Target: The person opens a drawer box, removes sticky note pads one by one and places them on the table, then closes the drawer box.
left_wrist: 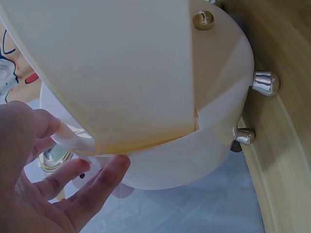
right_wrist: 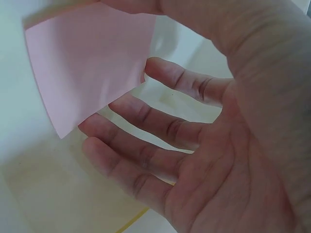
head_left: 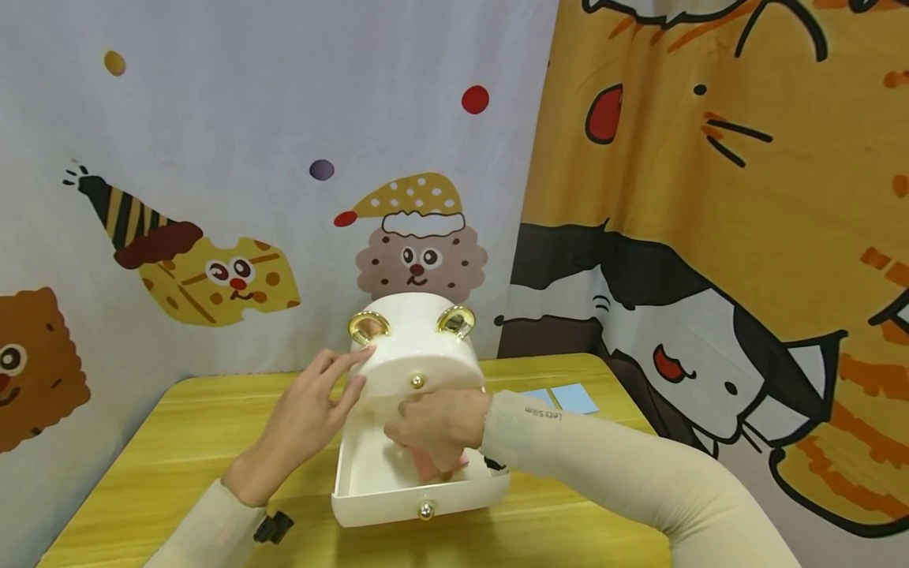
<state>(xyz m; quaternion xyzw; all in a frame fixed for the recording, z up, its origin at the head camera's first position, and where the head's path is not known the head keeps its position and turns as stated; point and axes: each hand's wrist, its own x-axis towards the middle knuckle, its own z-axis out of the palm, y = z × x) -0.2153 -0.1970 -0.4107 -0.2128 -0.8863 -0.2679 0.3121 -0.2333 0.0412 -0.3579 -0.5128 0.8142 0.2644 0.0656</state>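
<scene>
Handling the pink note (right_wrist: 87, 63) inside the drawer (head_left: 379, 509)

Your right hand (head_left: 440, 422) has fingertips at the note's edge, within the drawer; whether the thumb pinches it, I cannot tell. Your left hand (head_left: 298, 422), fingers loose, touches the white box (head_left: 419, 331) without clenching. Better to steady the box lightly, and guide the note softly, so its corners do not bend.

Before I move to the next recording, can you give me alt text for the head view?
A person's right hand reaches into the open drawer of a white box, at a pink paper, while the left hand touches the box's side. The box stands on a yellow table, with light-blue paper squares to its right and cartoon-printed fabric behind.
</scene>
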